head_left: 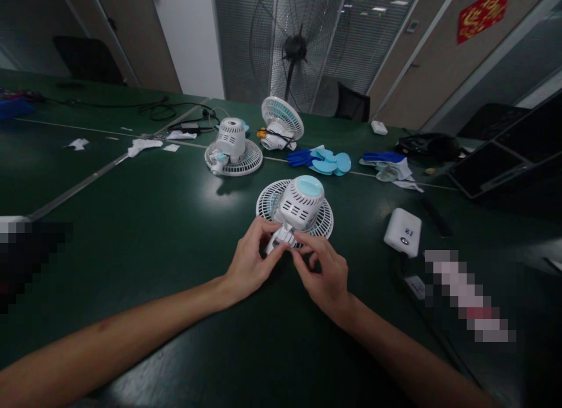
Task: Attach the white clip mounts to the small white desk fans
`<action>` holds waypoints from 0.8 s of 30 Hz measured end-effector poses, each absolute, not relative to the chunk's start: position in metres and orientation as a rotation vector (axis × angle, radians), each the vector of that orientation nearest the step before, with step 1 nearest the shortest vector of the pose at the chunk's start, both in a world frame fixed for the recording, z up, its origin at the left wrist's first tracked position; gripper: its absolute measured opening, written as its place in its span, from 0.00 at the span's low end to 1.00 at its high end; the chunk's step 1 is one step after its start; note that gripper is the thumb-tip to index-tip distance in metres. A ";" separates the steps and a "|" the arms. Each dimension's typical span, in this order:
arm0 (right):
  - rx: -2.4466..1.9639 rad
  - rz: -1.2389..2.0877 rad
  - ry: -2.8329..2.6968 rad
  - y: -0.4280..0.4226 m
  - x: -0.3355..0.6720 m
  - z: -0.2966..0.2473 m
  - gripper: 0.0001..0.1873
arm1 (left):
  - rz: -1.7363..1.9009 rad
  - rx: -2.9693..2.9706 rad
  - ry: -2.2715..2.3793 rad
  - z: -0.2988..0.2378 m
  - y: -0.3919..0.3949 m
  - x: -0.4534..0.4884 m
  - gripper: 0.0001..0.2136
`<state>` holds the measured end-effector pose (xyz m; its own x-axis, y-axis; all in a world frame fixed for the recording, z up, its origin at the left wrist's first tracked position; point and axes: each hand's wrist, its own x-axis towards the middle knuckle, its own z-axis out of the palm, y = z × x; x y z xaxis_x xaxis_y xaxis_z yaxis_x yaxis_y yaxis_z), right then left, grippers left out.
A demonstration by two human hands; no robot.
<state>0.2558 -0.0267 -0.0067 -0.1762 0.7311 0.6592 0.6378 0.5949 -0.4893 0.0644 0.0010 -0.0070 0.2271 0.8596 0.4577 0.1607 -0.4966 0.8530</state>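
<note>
Left hand (pixel 252 261) and right hand (pixel 325 274) meet mid-frame over the dark green matte desk (pixel 153 232). Both are on the small white plastic clip bracket (pixel 280 239), which juts from the rear of the white plastic mini fan with pale blue round cap (pixel 302 202).

That fan lies grille-down, flat on the desk near the centre. Its ribbed round cage is underneath and its vented, drum-shaped motor housing points up. The bracket sticks out toward the person, just above the desk surface.

Left grip: narrow, thumb and fingers pinched round the bracket's left side. Right grip: narrow, fingertips on the bracket's right end. It looks like a pinch, but the thumb contact is hidden, so not certain. Both forearms are bare and come in from the bottom edge.

Behind:
- second white mini fan (pixel 232 149), also grille-down
- third white mini fan (pixel 281 122), tipped up with its slatted grille showing
- pale blue plastic fan blades (pixel 328 163), smooth and petal-shaped, touching the dark blue gloves (pixel 301 157)
- white rounded rectangular box marked 12 (pixel 403 231), near the right hand but apart from it
- crumpled white paper scraps (pixel 144 144), far left
- tall black pedestal fan with wire cage (pixel 297 45), standing beyond the desk
</note>
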 end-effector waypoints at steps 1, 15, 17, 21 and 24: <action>-1.111 0.136 -1.881 -0.027 0.256 -0.007 0.20 | 1.308 1.821 0.942 -0.007 0.001 0.064 0.10; -1.139 0.538 -1.696 -0.022 0.256 -0.010 0.16 | 1.286 1.828 0.959 -0.006 0.001 0.064 0.10; -1.113 0.600 -1.696 -0.022 0.256 -0.009 0.16 | 1.278 1.833 0.960 -0.005 0.000 0.063 0.10; -1.123 0.542 -1.728 -0.023 0.256 -0.007 0.17 | 1.276 1.829 0.961 -0.005 0.000 0.063 0.10; -1.156 0.322 -1.779 -0.026 0.256 -0.006 0.19 | 1.286 1.819 0.951 -0.005 0.000 0.064 0.10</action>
<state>0.2558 -0.0261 -0.0064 -0.0960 0.8156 0.5706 0.5638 0.5170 -0.6441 0.0643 0.0001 -0.0050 0.2357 0.8665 0.4400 0.1669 -0.4821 0.8601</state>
